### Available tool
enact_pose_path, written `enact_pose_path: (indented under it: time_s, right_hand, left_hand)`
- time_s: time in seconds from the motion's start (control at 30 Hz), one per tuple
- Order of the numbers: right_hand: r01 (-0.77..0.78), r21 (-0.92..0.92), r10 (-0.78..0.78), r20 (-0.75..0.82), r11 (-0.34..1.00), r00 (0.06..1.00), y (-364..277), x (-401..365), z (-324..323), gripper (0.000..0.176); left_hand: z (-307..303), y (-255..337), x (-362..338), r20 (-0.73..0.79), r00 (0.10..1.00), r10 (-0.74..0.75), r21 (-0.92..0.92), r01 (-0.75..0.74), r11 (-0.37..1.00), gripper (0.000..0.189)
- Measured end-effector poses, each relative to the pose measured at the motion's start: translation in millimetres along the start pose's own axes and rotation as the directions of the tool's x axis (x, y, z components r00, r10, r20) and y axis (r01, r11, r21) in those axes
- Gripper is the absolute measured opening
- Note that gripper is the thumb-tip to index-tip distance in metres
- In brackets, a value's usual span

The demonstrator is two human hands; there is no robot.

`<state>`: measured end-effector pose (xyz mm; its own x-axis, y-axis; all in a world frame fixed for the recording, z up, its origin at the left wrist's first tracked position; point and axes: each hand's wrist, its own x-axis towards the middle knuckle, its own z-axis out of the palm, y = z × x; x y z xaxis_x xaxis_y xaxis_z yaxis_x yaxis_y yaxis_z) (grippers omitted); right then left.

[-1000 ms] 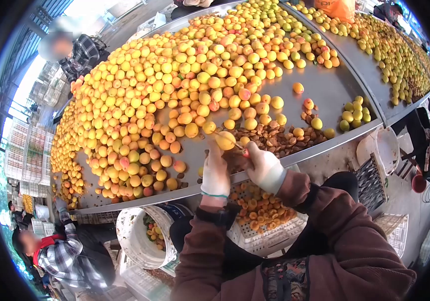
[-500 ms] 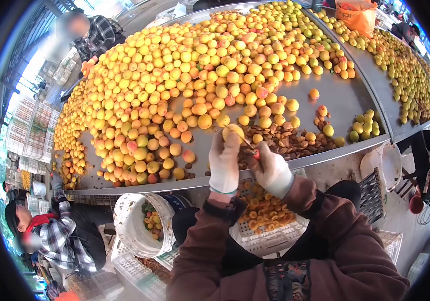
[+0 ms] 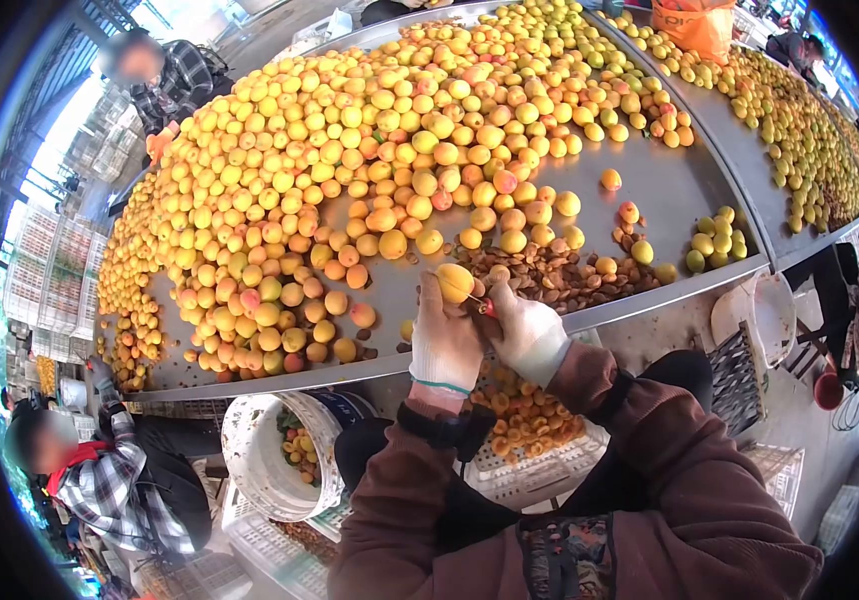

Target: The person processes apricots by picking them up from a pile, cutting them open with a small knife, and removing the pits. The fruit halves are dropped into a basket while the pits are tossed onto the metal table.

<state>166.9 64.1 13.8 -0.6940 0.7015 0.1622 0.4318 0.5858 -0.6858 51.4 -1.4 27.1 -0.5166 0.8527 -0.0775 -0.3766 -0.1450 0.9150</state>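
Note:
My left hand (image 3: 447, 340), in a white knitted glove with a stained palm, is closed around a yellow-orange apricot (image 3: 455, 283). Gloved too, my right hand (image 3: 526, 335) grips a small red-handled tool (image 3: 489, 308). The tool's thin metal end meets the apricot's right side; its exact shape is hard to make out. Both hands are close together over the front edge of a metal table (image 3: 389, 300). Brown apricot pits (image 3: 559, 275) lie heaped just beyond them. Under my wrists, a white crate (image 3: 519, 478) contains opened apricots (image 3: 527, 415).
A large pile of apricots (image 3: 349, 140) covers much of the table. A white bucket (image 3: 274, 450) with fruit stands at lower left, another bucket (image 3: 752, 315) at right. One person (image 3: 129, 480) sits at left; another (image 3: 174, 85) is across the table. An orange bag (image 3: 694, 28) sits far right.
My hands have come slightly lower and closer to me with the apricot. The tool's metal end is now lower on the fruit's right side. The whole view has shifted a little.

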Motion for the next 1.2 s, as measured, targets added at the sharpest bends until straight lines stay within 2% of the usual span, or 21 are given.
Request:
enact_pose_path:
  time_s: [0.03, 0.07, 0.13, 0.2, 0.23, 0.27, 0.3, 0.33, 0.4, 0.5, 0.63, 0.67, 0.7, 0.73, 0.8, 0.87, 0.93, 0.97, 1.07, 1.13, 1.2]
  right_hand:
    - [0.068, 0.033, -0.066, -0.06, 0.997, 0.996, -0.5, -1.0, -1.5, 0.028]
    - [0.136, 0.06, -0.128, -0.123, 0.989, 0.984, -1.1, -0.4, -2.6, 0.027]
    - [0.093, 0.166, -0.061, -0.189, 0.982, 0.98, -0.7, 1.4, -3.0, 0.025]
    - [0.055, 0.269, 0.012, -0.241, 0.962, 0.97, -2.3, 3.9, -9.4, 0.024]
    - [0.064, 0.326, 0.028, -0.271, 0.943, 0.962, -7.4, 8.3, -19.1, 0.022]
    - [0.076, 0.384, 0.046, -0.299, 0.92, 0.953, -10.1, 11.1, -24.3, 0.021]
    - [0.065, 0.392, 0.065, -0.31, 0.918, 0.949, -6.5, 11.8, -21.1, 0.022]
    - [0.066, 0.392, 0.065, -0.311, 0.917, 0.948, -5.9, 11.9, -19.9, 0.022]
    - [-0.09, 0.512, 0.239, -0.233, 0.854, 0.943, -5.9, 11.1, -17.3, 0.023]
    - [-0.08, 0.503, 0.26, -0.298, 0.861, 0.919, -6.7, 9.8, -7.4, 0.024]
    - [-0.066, 0.5, 0.229, -0.272, 0.864, 0.935, -0.9, 9.1, -3.1, 0.023]
    - [0.006, 0.415, 0.127, -0.29, 0.91, 0.948, -3.3, 7.7, -7.8, 0.023]
    - [0.08, 0.325, 0.022, -0.298, 0.942, 0.954, -4.3, 6.8, -11.8, 0.022]
    - [0.069, 0.325, 0.031, -0.294, 0.943, 0.955, -3.6, 6.8, -13.7, 0.022]
    - [0.227, 0.168, -0.179, -0.259, 0.959, 0.949, -1.7, 7.7, -15.4, 0.021]
    - [0.196, 0.14, -0.154, -0.261, 0.971, 0.953, 1.1, 9.5, -10.5, 0.019]
    - [-0.083, 0.749, 0.229, -0.094, 0.658, 0.969, 6.3, 15.2, -6.0, 0.018]
    - [-0.107, 0.922, 0.32, -0.019, 0.371, 0.947, 6.6, 19.6, -4.6, 0.018]
    - [-0.259, 0.945, 0.419, 0.158, 0.197, 0.894, -2.4, 17.7, -31.2, 0.02]
    - [-0.259, 0.935, 0.395, 0.148, 0.243, 0.907, -9.2, 15.5, -27.7, 0.02]
    - [-0.252, 0.926, 0.372, 0.137, 0.282, 0.918, -11.7, 13.1, -22.0, 0.021]
  left_hand:
    - [-4.4, -4.2, 3.1, 0.023, 0.995, -0.097, -0.361, 0.099, 0.927, 0.047]
    - [-10.4, -6.4, 8.6, 0.025, 0.996, -0.091, -0.358, 0.094, 0.929, 0.047]
    - [-20.7, -4.8, 18.4, 0.035, 0.951, -0.306, -0.511, 0.28, 0.813, 0.046]
    - [-19.1, -3.9, 9.3, 0.017, 0.965, -0.263, -0.348, 0.252, 0.903, 0.043]
    - [-14.8, -10.0, 1.2, 0.012, 1.0, 0.025, 0.198, -0.027, 0.98, 0.042]
    - [-7.9, -16.3, -3.1, 0.158, 0.949, 0.271, 0.664, -0.306, 0.682, 0.041]
    - [4.8, -25.6, 3.2, 0.045, 0.997, -0.058, 0.136, 0.052, 0.989, 0.038]
    - [10.7, -27.6, -2.0, 0.046, 0.979, -0.199, -0.015, 0.199, 0.98, 0.035]
    - [9.7, -32.6, -5.5, 0.076, 0.991, 0.11, 0.416, -0.132, 0.9, 0.029]
    - [21.7, -28.9, -7.9, 0.013, 0.946, 0.323, 0.555, -0.276, 0.785, 0.026]
    - [18.7, -44.2, 0.7, 0.035, 0.874, 0.485, 0.524, -0.429, 0.736, 0.027]
    - [17.8, -31.7, -2.0, -0.092, 0.994, 0.061, 0.203, -0.042, 0.978, 0.027]
    - [16.4, -24.8, -3.2, -0.055, 0.919, -0.389, -0.165, 0.376, 0.912, 0.026]
    - [14.8, -26.4, -3.3, -0.053, 0.915, -0.399, -0.166, 0.386, 0.907, 0.026]
    - [10.2, -33.1, -3.5, -0.005, 0.872, -0.489, -0.286, 0.468, 0.836, 0.025]
    - [6.5, -21.9, 2.7, 0.062, 0.865, -0.497, -0.221, 0.498, 0.839, 0.024]
    - [19.3, -2.1, 8.8, -0.12, 0.79, -0.602, -0.318, 0.544, 0.777, 0.026]
    - [7.7, -7.3, 10.9, -0.028, 0.855, -0.518, -0.226, 0.499, 0.836, 0.034]
    - [2.0, -1.8, 16.1, 0.073, 0.838, -0.541, -0.393, 0.523, 0.757, 0.044]
    - [17.3, 2.2, 9.1, 0.04, 0.812, -0.582, -0.443, 0.536, 0.718, 0.049]
    - [30.0, -3.8, 6.0, 0.009, 0.829, -0.559, -0.531, 0.478, 0.7, 0.035]
